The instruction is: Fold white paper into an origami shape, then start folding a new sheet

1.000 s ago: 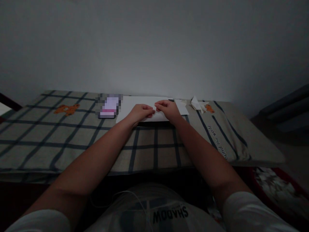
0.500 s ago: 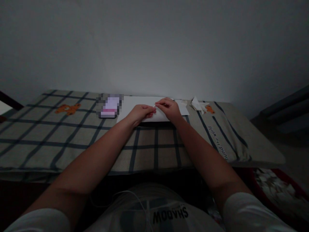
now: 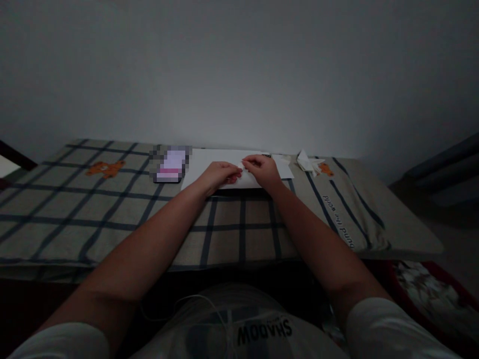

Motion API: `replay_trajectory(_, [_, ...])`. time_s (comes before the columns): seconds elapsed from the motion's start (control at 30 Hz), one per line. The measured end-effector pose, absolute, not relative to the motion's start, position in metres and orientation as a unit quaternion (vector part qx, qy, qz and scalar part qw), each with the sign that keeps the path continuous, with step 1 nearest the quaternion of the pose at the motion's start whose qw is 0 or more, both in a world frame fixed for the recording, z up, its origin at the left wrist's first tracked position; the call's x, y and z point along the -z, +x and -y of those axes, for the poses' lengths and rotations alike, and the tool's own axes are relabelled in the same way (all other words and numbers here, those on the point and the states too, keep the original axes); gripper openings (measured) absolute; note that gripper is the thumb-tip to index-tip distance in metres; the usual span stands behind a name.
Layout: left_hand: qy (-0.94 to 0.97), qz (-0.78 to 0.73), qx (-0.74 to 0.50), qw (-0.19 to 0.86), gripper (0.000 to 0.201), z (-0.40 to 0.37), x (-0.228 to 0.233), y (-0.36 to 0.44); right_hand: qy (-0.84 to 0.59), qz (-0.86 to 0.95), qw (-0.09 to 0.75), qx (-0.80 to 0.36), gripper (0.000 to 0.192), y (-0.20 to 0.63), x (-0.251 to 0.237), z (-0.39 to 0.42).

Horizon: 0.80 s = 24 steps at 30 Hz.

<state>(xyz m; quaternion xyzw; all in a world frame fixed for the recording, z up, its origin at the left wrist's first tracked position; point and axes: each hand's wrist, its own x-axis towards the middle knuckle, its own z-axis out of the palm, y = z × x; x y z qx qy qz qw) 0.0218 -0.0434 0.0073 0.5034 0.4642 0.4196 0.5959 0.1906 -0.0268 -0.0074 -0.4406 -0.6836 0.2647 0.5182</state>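
My left hand (image 3: 221,175) and my right hand (image 3: 263,168) meet over white paper sheets (image 3: 204,159) lying on a cloth-covered table. Thumb and fingers of both hands are pinched together, their tips almost touching. Between them is a tiny whitish bit, too small and dim to name, against the white paper behind. A small black patterned strip (image 3: 266,155) shows just behind my right hand.
Left of the sheets lies a phone (image 3: 171,167) with a lit, blurred screen. Crumpled white paper (image 3: 309,163) sits to the right. The checked tablecloth (image 3: 239,239) reaches the wall. Below right, a red container (image 3: 391,279) holds whitish scraps.
The fingers of my right hand have shifted slightly to the right and down, uncovering more of the black patterned strip. My left hand stays almost where it was.
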Motion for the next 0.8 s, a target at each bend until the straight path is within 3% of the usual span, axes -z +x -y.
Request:
replay_trajectory(0.47, [0.492,-0.463,-0.476,0.563,0.020,0.0430,-0.0053,0.0242,-0.346,0.768,0.519,-0.146,0.009,0.1920,0.0020,0.0333])
replay_trajectory(0.8, [0.477,-0.411,-0.490,0.603,0.026,0.0386,-0.0031,0.0214,-0.347,0.771,0.507,-0.168,0.009,0.1959,0.0064,0.0278])
